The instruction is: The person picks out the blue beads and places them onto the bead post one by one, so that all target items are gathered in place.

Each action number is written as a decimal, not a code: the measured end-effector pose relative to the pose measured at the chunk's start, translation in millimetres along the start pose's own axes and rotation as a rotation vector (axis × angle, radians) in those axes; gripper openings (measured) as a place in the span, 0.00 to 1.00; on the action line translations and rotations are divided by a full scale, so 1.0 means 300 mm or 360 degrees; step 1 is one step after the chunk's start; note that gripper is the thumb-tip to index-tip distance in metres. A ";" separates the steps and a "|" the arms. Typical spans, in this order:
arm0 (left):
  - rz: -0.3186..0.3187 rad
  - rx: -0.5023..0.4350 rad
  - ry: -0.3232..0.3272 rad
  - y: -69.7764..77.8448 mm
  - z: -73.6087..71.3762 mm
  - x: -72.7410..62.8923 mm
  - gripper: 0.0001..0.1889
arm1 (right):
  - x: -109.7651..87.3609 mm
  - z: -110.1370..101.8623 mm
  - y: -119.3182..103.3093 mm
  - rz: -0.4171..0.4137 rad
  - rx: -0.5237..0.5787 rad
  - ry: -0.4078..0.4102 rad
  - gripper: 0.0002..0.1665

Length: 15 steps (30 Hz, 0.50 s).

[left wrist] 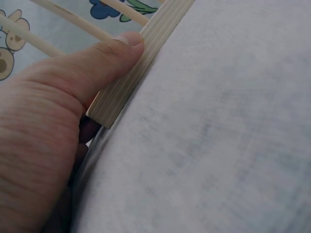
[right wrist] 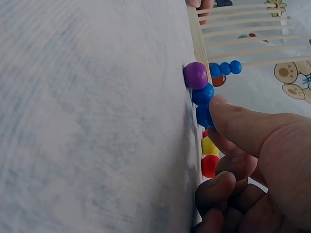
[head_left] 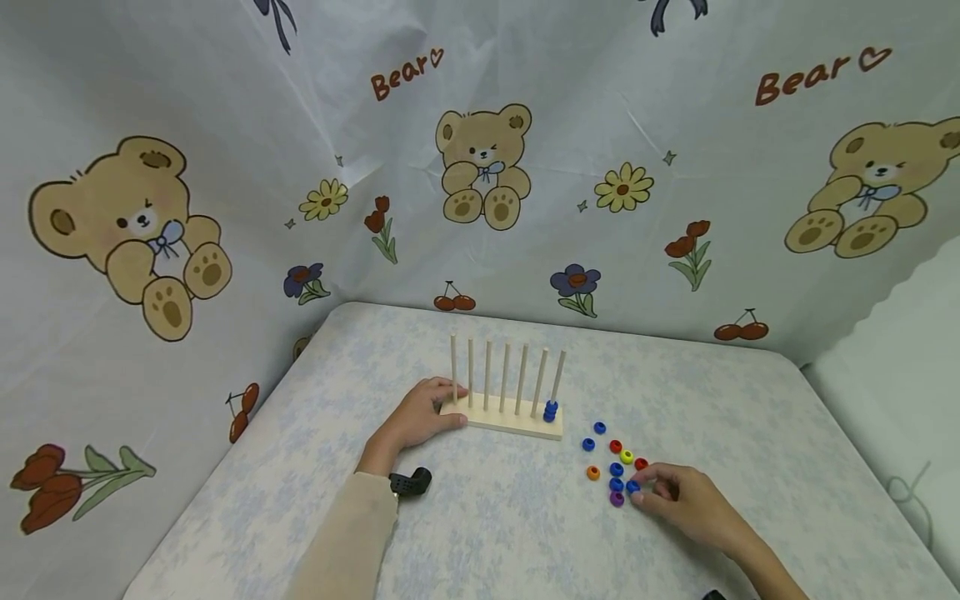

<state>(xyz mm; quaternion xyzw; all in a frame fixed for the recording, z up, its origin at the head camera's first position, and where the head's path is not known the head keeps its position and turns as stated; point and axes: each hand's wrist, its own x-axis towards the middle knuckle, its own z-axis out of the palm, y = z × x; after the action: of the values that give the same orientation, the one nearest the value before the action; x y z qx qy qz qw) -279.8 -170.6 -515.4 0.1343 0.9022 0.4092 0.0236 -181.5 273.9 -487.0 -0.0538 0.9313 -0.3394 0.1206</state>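
Note:
My left hand (head_left: 420,414) grips the left end of a wooden base (head_left: 510,422) with a row of upright pegs, its thumb along the front edge in the left wrist view. Three blue beads (head_left: 551,412) are stacked on the rightmost peg. To the right of the rack, my right hand (head_left: 693,504) pinches a blue bead (head_left: 633,487) between thumb and index finger, low over the table. Just left of the pinched bead are a purple bead (right wrist: 196,75) and another blue bead (right wrist: 203,93), nearest the thumb in the right wrist view.
More loose beads lie between the rack and my right hand: an orange bead (head_left: 593,473), a yellow bead (head_left: 627,457), a red bead (head_left: 615,447) and several blue ones. Behind the pale patterned table (head_left: 495,517) hangs a bear-print cloth (head_left: 562,75).

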 end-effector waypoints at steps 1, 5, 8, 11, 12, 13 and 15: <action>0.0010 0.0004 0.0000 -0.005 0.002 0.001 0.25 | -0.001 -0.004 -0.001 -0.0013 0.0004 0.0008 0.17; 0.0029 0.0012 0.0006 -0.022 0.009 0.007 0.25 | 0.003 -0.029 -0.009 -0.0104 -0.0018 0.0081 0.13; 0.0022 0.0012 0.0007 -0.028 0.012 0.010 0.25 | 0.012 -0.048 -0.022 -0.0177 -0.0057 0.0155 0.12; 0.0021 -0.0008 0.0008 -0.026 0.010 0.010 0.25 | 0.020 -0.064 -0.040 -0.0215 -0.0106 0.0237 0.13; 0.0020 -0.0010 0.0009 -0.024 0.009 0.009 0.25 | 0.022 -0.069 -0.046 -0.0223 -0.0115 0.0266 0.13; 0.0022 -0.0015 0.0010 -0.022 0.008 0.008 0.25 | 0.024 -0.074 -0.051 -0.0232 -0.0127 0.0299 0.13; 0.0027 -0.0021 0.0013 -0.016 0.006 0.005 0.25 | 0.026 -0.083 -0.060 -0.0250 -0.0146 0.0367 0.13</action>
<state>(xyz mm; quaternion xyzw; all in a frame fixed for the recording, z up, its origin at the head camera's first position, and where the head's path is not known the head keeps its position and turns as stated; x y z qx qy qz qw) -282.2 -171.9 -520.1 0.1403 0.8984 0.4159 0.0173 -195.1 274.2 -458.3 -0.0927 0.9464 -0.3089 -0.0167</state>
